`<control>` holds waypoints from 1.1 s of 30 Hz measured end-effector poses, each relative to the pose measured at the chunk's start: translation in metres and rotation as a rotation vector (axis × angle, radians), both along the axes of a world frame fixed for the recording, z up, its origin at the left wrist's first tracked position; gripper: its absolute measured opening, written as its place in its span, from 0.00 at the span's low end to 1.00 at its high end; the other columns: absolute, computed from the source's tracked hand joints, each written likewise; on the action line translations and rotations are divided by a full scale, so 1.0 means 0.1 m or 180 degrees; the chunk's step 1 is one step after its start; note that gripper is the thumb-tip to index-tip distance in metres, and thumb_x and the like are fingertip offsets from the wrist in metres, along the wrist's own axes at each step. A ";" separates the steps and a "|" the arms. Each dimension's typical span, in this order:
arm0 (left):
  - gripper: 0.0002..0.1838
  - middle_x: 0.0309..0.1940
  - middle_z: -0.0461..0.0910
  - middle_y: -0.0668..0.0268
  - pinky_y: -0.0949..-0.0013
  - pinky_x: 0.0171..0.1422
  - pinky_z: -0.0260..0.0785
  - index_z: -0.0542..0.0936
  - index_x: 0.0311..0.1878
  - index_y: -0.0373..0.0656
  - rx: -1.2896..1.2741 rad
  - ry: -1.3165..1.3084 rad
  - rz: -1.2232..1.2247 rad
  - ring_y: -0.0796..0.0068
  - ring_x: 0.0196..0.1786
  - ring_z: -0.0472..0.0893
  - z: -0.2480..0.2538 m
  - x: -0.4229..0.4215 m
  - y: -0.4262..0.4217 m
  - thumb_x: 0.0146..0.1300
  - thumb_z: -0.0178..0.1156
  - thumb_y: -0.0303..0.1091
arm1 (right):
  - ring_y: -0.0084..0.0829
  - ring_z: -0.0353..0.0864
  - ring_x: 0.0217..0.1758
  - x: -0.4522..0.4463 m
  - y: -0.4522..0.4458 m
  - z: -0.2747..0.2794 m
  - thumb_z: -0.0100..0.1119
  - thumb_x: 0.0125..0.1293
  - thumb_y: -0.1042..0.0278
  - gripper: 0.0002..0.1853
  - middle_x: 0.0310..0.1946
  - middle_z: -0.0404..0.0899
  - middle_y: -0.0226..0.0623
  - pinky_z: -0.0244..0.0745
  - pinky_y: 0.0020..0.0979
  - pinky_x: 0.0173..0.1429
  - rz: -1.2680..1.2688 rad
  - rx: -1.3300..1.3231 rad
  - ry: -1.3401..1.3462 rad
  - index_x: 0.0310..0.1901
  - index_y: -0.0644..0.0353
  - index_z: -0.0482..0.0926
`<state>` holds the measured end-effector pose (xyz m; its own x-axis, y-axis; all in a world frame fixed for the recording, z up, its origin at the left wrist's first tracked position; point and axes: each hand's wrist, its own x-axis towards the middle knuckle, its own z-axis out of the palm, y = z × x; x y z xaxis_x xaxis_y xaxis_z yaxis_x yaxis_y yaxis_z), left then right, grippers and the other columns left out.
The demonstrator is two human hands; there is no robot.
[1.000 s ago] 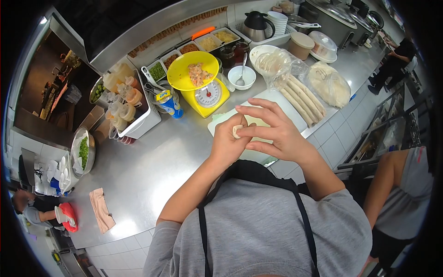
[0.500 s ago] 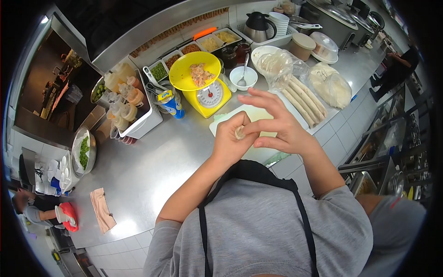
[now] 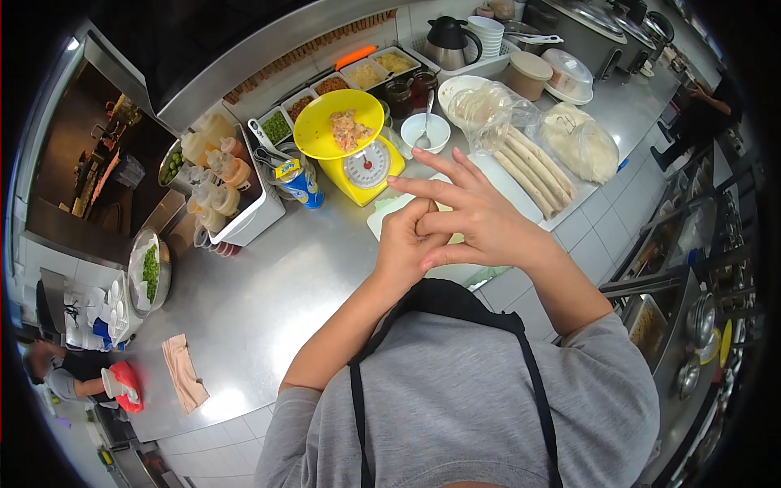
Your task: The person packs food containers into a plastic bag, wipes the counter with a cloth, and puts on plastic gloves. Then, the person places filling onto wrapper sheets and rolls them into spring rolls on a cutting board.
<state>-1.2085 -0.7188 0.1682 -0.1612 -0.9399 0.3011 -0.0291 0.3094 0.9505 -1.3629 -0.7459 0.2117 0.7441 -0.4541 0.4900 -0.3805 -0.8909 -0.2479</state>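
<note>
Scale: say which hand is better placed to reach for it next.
Probably the right hand: its spread fingers extend closest to the scale, while the left hand is curled, perhaps around something hidden.

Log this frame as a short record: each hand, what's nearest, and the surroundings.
Left hand: curled, any contents hidden
Right hand: fingers spread, some touching the left
Beneath hands: pale board
Scale: yellow, pinkish mixture on top
Bowl: white, holding a spoon
Dough rolls: long, side by side
Cloth: lying on steel counter

the spoon (image 3: 428,118) lies in the bowl (image 3: 425,133), right of the scale (image 3: 363,167).
</note>
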 end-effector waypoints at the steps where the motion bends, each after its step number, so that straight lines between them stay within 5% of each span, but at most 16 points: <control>1: 0.11 0.21 0.63 0.75 0.78 0.32 0.57 0.67 0.25 0.41 0.0004 -0.0003 -0.0005 0.86 0.28 0.62 0.01 0.01 -0.01 0.54 0.61 0.23 | 0.47 0.50 0.74 -0.03 -0.04 -0.03 0.67 0.48 0.41 0.22 0.65 0.65 0.33 0.46 0.59 0.69 0.0174 0.0214 -0.0183 0.33 0.53 0.79; 3: 0.12 0.21 0.65 0.75 0.78 0.32 0.58 0.67 0.24 0.42 -0.0273 -0.0165 -0.0042 0.86 0.27 0.64 0.05 0.06 -0.04 0.56 0.61 0.24 | 0.46 0.50 0.74 -0.03 -0.07 -0.15 0.67 0.49 0.42 0.23 0.65 0.65 0.35 0.46 0.57 0.70 0.0348 0.0435 -0.0369 0.37 0.54 0.79; 5: 0.12 0.19 0.67 0.74 0.79 0.30 0.59 0.67 0.24 0.43 -0.0240 0.0159 0.0085 0.87 0.25 0.66 0.14 0.09 -0.11 0.57 0.62 0.25 | 0.41 0.52 0.73 0.00 -0.08 -0.38 0.69 0.52 0.48 0.26 0.64 0.64 0.40 0.49 0.45 0.72 0.1140 0.2668 -0.2743 0.48 0.55 0.76; 7: 0.13 0.18 0.69 0.74 0.80 0.28 0.60 0.68 0.24 0.44 -0.0203 0.0480 0.0205 0.88 0.23 0.67 0.17 0.11 -0.19 0.58 0.63 0.26 | 0.38 0.58 0.70 0.08 -0.07 -0.80 0.69 0.53 0.52 0.27 0.60 0.68 0.41 0.54 0.40 0.70 0.0763 0.2875 -0.2257 0.51 0.57 0.74; 9: 0.12 0.20 0.72 0.73 0.79 0.31 0.63 0.69 0.27 0.45 0.0041 0.1644 0.0129 0.86 0.24 0.70 0.12 0.13 -0.30 0.60 0.64 0.28 | 0.36 0.63 0.67 0.09 -0.09 -1.07 0.69 0.54 0.55 0.28 0.56 0.71 0.42 0.59 0.36 0.67 0.0372 0.3047 -0.1799 0.54 0.59 0.72; 12: 0.10 0.24 0.74 0.71 0.76 0.38 0.67 0.70 0.32 0.45 0.0051 0.2228 0.0351 0.83 0.29 0.74 -0.21 0.30 -0.49 0.59 0.64 0.27 | 0.30 0.74 0.53 0.00 -0.20 -1.27 0.69 0.54 0.65 0.24 0.42 0.76 0.35 0.65 0.32 0.59 -0.0107 0.3718 -0.0962 0.52 0.58 0.72; 14: 0.10 0.29 0.76 0.68 0.74 0.43 0.67 0.71 0.35 0.44 0.0329 0.2103 0.0508 0.80 0.34 0.75 -0.55 0.47 -0.56 0.59 0.64 0.28 | 0.31 0.78 0.41 -0.21 -0.33 -1.36 0.70 0.51 0.67 0.25 0.36 0.77 0.33 0.69 0.31 0.52 -0.0449 0.2425 -0.0557 0.51 0.58 0.73; 15: 0.11 0.35 0.77 0.66 0.73 0.47 0.68 0.72 0.38 0.43 0.0581 0.1967 0.0670 0.78 0.40 0.76 -0.72 0.56 -0.58 0.59 0.65 0.29 | 0.37 0.75 0.53 -0.34 -0.38 -1.35 0.71 0.48 0.65 0.33 0.47 0.76 0.39 0.66 0.42 0.60 -0.0590 0.2192 -0.0131 0.58 0.55 0.70; 16: 0.11 0.35 0.77 0.66 0.73 0.47 0.68 0.72 0.38 0.43 0.0597 0.1970 0.0663 0.78 0.40 0.76 -0.89 0.63 -0.58 0.59 0.65 0.29 | 0.37 0.75 0.53 -0.45 -0.36 -1.33 0.71 0.48 0.65 0.33 0.47 0.76 0.39 0.66 0.42 0.60 -0.0603 0.2204 -0.0128 0.58 0.55 0.70; 18: 0.16 0.46 0.75 0.63 0.70 0.54 0.67 0.71 0.45 0.41 0.0333 0.0089 0.1480 0.72 0.50 0.74 -1.22 0.78 -0.44 0.57 0.66 0.31 | 0.43 0.62 0.68 -0.68 -0.29 -1.32 0.71 0.49 0.60 0.40 0.63 0.64 0.41 0.54 0.58 0.67 -0.1690 0.1287 0.1079 0.65 0.49 0.63; 20: 0.20 0.50 0.73 0.61 0.65 0.58 0.64 0.71 0.49 0.40 0.0516 -0.0142 0.1547 0.67 0.55 0.72 -1.34 0.90 -0.31 0.55 0.67 0.31 | 0.42 0.55 0.71 -0.94 -0.28 -1.43 0.70 0.49 0.57 0.43 0.67 0.59 0.40 0.47 0.62 0.68 -0.1967 0.1499 0.1032 0.67 0.47 0.59; 21: 0.22 0.51 0.73 0.58 0.61 0.60 0.63 0.71 0.52 0.41 -0.0033 -0.0811 0.1670 0.63 0.55 0.72 -1.34 0.92 -0.25 0.55 0.67 0.32 | 0.41 0.49 0.74 -0.99 -0.27 -1.46 0.69 0.50 0.54 0.45 0.70 0.53 0.39 0.40 0.66 0.69 -0.2226 0.1708 0.0986 0.69 0.46 0.56; 26: 0.30 0.60 0.68 0.55 0.50 0.68 0.54 0.67 0.62 0.44 -0.1007 -0.2141 0.1107 0.55 0.62 0.67 -1.25 0.66 -0.17 0.57 0.63 0.37 | 0.40 0.49 0.74 -0.71 -0.20 -1.64 0.65 0.54 0.47 0.44 0.70 0.53 0.39 0.42 0.62 0.71 -0.1921 0.1194 0.0831 0.69 0.48 0.55; 28: 0.33 0.68 0.61 0.61 0.43 0.72 0.43 0.62 0.67 0.46 -0.1153 -0.3450 0.0472 0.57 0.70 0.59 -1.29 0.39 -0.18 0.61 0.58 0.46 | 0.39 0.49 0.75 -0.47 -0.15 -1.74 0.63 0.55 0.46 0.43 0.71 0.53 0.38 0.41 0.60 0.71 -0.1783 0.0965 0.0817 0.70 0.49 0.54; 33: 0.36 0.71 0.55 0.66 0.37 0.72 0.32 0.58 0.71 0.49 -0.0917 -0.3849 0.0396 0.61 0.74 0.51 -1.55 -0.01 -0.25 0.63 0.50 0.55 | 0.39 0.49 0.75 -0.24 -0.19 -1.98 0.57 0.60 0.47 0.39 0.70 0.54 0.41 0.40 0.60 0.72 -0.1636 0.0670 0.0809 0.68 0.57 0.56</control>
